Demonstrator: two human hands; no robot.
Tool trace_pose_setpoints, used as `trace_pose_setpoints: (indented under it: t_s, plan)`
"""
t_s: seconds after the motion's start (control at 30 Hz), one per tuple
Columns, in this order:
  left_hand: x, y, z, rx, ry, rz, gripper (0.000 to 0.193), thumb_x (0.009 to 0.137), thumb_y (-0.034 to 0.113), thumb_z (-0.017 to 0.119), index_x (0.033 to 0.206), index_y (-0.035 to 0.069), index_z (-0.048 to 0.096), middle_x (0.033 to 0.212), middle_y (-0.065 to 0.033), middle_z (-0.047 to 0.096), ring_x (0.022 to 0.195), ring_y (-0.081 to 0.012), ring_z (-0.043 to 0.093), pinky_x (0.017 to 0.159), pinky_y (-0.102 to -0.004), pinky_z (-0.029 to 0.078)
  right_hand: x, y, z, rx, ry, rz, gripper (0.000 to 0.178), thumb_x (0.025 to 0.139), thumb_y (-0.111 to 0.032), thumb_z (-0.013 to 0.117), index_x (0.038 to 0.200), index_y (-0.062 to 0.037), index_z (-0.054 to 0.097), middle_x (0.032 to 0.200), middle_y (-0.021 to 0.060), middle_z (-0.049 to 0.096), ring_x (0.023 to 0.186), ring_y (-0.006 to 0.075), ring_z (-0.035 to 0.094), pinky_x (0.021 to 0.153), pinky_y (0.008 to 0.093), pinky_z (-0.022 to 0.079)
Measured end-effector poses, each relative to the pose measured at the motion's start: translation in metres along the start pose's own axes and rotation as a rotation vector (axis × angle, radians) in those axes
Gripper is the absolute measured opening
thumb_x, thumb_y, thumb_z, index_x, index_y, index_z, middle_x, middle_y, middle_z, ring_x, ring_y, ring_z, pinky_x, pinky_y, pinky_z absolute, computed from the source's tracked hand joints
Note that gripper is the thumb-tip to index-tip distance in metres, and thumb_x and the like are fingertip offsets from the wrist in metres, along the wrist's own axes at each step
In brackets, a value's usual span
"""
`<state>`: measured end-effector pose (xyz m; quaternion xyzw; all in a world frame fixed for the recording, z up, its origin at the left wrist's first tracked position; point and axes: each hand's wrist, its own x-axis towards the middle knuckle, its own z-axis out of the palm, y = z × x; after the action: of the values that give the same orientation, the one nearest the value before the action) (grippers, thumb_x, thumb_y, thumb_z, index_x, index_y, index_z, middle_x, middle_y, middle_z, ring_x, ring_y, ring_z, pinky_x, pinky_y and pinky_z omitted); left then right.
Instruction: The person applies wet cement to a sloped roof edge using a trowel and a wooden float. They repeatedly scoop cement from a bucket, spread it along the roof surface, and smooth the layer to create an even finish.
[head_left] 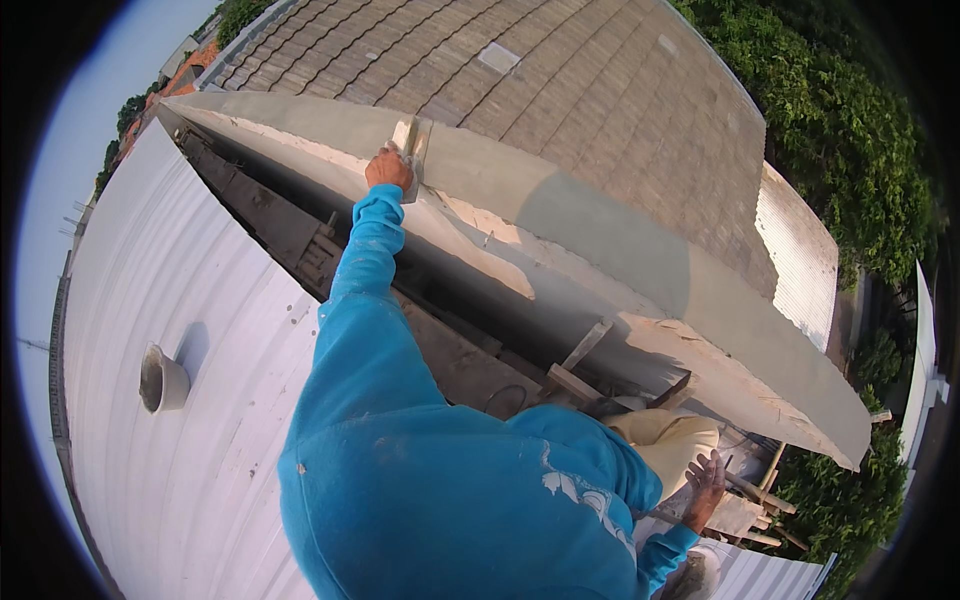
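Note:
My left arm, in a blue sleeve, reaches out to the long parapet wall (600, 230) with its grey plastered top. My left hand (390, 170) is closed round a plastering trowel (411, 150), whose flat blade lies against the plaster at the wall's upper edge. A darker, damp-looking patch of plaster (600, 225) shows further right along that top. My right hand (706, 488) is low at the right, beside my bent knee (668, 440) in cream trousers. Its fingers are apart and loosely bent, and I see nothing held in them.
A pale metal roof (110, 290) slopes at the left, with a grey bucket (163, 380) on it. Between roof and wall runs a dark gap with boards (460, 350). Wooden sticks (765, 500) lie near my right hand. Beyond the wall rises a tiled roof (560, 90), with trees (850, 150) behind.

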<state>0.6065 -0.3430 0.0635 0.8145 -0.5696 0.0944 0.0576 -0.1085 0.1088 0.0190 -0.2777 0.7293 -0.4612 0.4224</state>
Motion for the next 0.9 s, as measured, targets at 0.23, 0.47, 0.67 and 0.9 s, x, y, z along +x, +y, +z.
trace_pose_setpoints:
  t_s: [0.23,0.47,0.67,0.9]
  plan:
    - [-0.132,0.103,-0.039,-0.186,0.047,0.509,0.061,0.090,0.036,0.061,0.139,0.004,0.045,0.102,-0.0181,0.060,0.094,-0.0371,0.063,0.080,-0.0470,0.052,0.014,-0.028,0.036,0.079,-0.014,-0.024,0.060,0.097,-0.043,0.059,0.139,-0.0017,0.049,0.119,0.0180,0.063,0.095,0.0207,0.064,0.082,0.0320,0.054]
    - [-0.051,0.055,-0.008,-0.052,0.053,0.162,0.056,0.088,0.037,0.062,0.129,0.001,0.050,0.100,-0.0153,0.061,0.088,-0.0348,0.065,0.075,-0.0449,0.054,0.016,0.006,0.003,0.067,-0.013,-0.010,0.059,0.097,-0.042,0.059,0.139,-0.0019,0.049,0.117,0.0184,0.064,0.095,0.0208,0.064,0.082,0.0316,0.053]
    - [-0.148,0.123,-0.046,-0.196,0.050,0.594,0.060,0.091,0.037,0.060,0.139,0.004,0.045,0.100,-0.0177,0.060,0.091,-0.0363,0.063,0.076,-0.0455,0.053,0.017,-0.010,0.020,0.090,0.013,-0.016,0.060,0.099,-0.043,0.055,0.139,0.0004,0.047,0.116,0.0163,0.062,0.096,0.0210,0.064,0.082,0.0320,0.053]
    - [-0.030,0.033,-0.008,0.019,0.055,0.027,0.053,0.089,0.036,0.061,0.128,0.003,0.053,0.104,-0.0182,0.063,0.092,-0.0368,0.066,0.078,-0.0462,0.054,0.007,0.021,-0.013,-0.006,0.044,0.029,0.060,0.098,-0.044,0.054,0.141,-0.0022,0.046,0.122,0.0173,0.061,0.099,0.0234,0.064,0.083,0.0347,0.053]
